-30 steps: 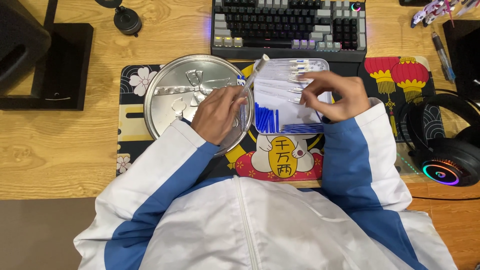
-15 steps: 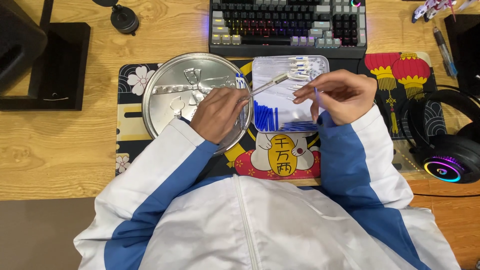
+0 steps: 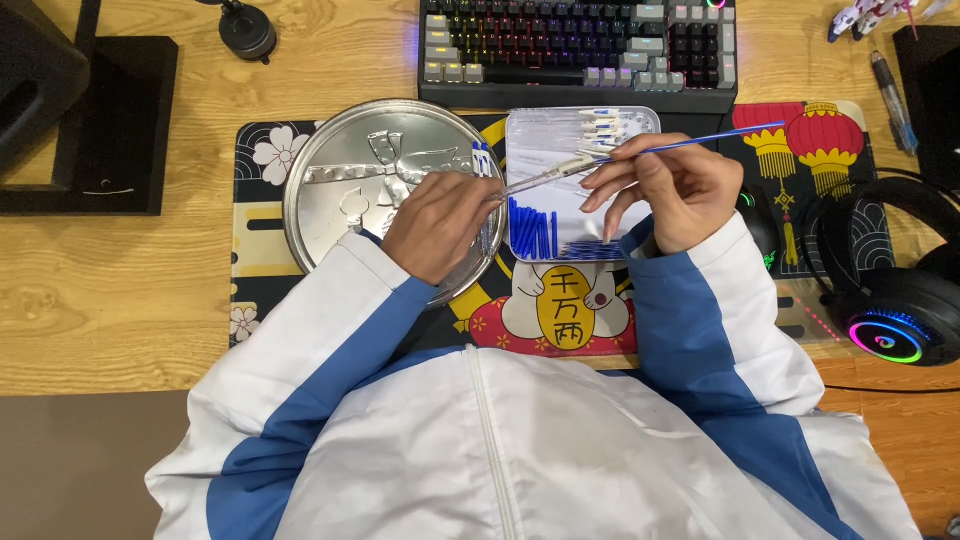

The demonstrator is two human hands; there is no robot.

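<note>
Your wooden desk carries one patterned desk mat with one round silver metal tray and one clear rectangular plastic tray of blue sticks. Your left hand pinches one pair of silver tweezers. Your right hand pinches one thin blue stick over the plastic tray, its other fingers loosely spread.

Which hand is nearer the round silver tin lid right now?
Left. The left hand rests over the silver lid's right edge; the right hand is off to its right, above the clear tray, holding a blue rod.
</note>
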